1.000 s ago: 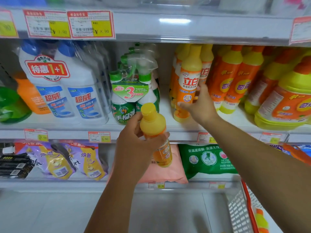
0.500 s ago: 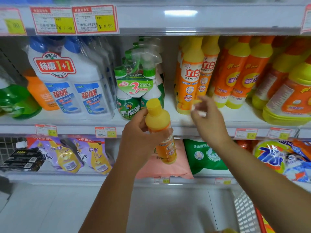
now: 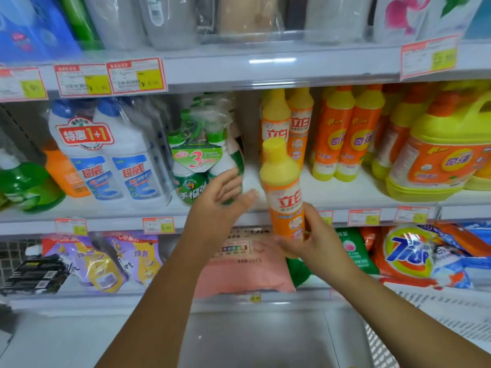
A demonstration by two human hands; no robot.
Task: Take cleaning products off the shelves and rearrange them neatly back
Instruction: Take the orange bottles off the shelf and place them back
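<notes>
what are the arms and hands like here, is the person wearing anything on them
Nothing is worn. The left hand and right hand are bare, with no gloves and no rings that show. The left forearm and right forearm are bare to the frame's edge: no sleeve, watch or bracelet in view.

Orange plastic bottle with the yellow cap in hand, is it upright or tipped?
Nearly upright: the orange bottle has its cap on top, leaning slightly left, gripped low by the right hand.
</notes>
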